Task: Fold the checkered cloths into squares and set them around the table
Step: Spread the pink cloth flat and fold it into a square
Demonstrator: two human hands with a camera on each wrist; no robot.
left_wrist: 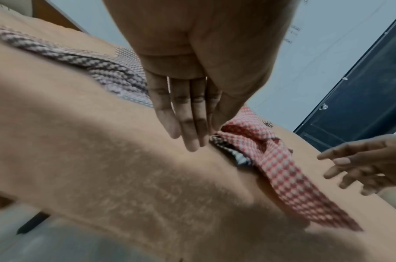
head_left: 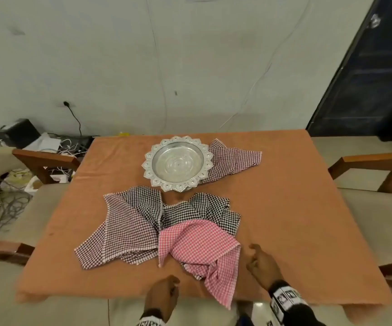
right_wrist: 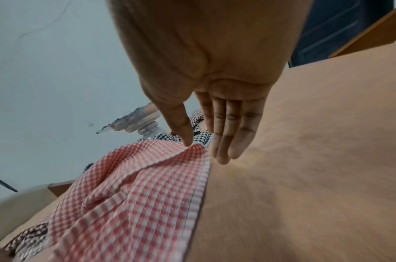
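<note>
The right hand [head_left: 262, 263] hovers low over the orange-covered desk [head_left: 296, 208], fingers straight and loosely together, holding nothing; in the right wrist view its thumb tip [right_wrist: 187, 140] looks to be at or just above the raised right-hand fold of the pink checkered cloth [head_left: 197, 245], though whether it touches cannot be told. The left hand [head_left: 163, 294] sits at the near edge of the desk, fingers extended downward toward the covering and likewise empty, with the pink cloth's near folds just to its right. That pink cloth lies crumpled between the two hands, its long axis running from the middle of the heap toward the near edge, where one corner hangs over. The right hand appears the nearer of the two to its free edge, so it seems the likelier one to take hold first, with the left coming in from the opposite side to spread it. Behind the pink cloth lies a black checkered cloth [head_left: 204, 208], and to the left a maroon checkered cloth [head_left: 124, 229], all overlapping, none yet folded. Farther back stands a silver pedestal tray [head_left: 178, 162] with another maroon cloth [head_left: 235, 161] tucked beside it on the right.
</note>
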